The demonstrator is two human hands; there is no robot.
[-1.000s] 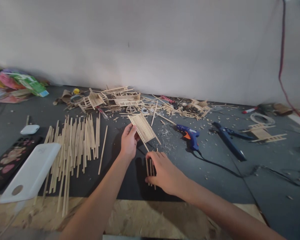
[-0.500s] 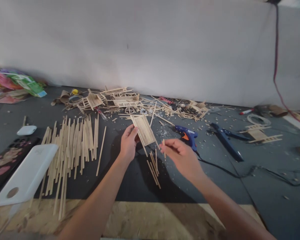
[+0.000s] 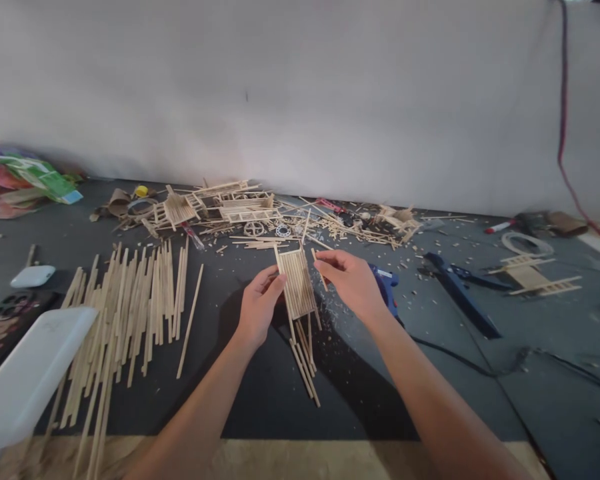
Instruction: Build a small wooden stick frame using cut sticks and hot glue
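Observation:
My left hand (image 3: 263, 301) grips the left side of a small slatted panel (image 3: 297, 283) made of thin wooden sticks, with longer sticks jutting past its ends. Between the thumb and fingers of my right hand (image 3: 347, 277) is a short wooden stick (image 3: 321, 270), held just off the panel's upper right edge. Several loose sticks (image 3: 303, 373) lie on the dark surface below the panel. Behind my right hand sits a blue glue gun (image 3: 387, 285), partly hidden by it.
Many wooden sticks (image 3: 125, 313) lie in a pile at left, near a white power bank (image 3: 40, 373) and a phone (image 3: 15, 333). Stick-built pieces (image 3: 245, 203) and offcuts line the wall. A dark blue tool (image 3: 460, 293) and another stick frame (image 3: 530, 275) are at right.
My right hand has moved up and left with its stick, closer to the panel. The panel has turned more upright and shifted slightly right and down in view.

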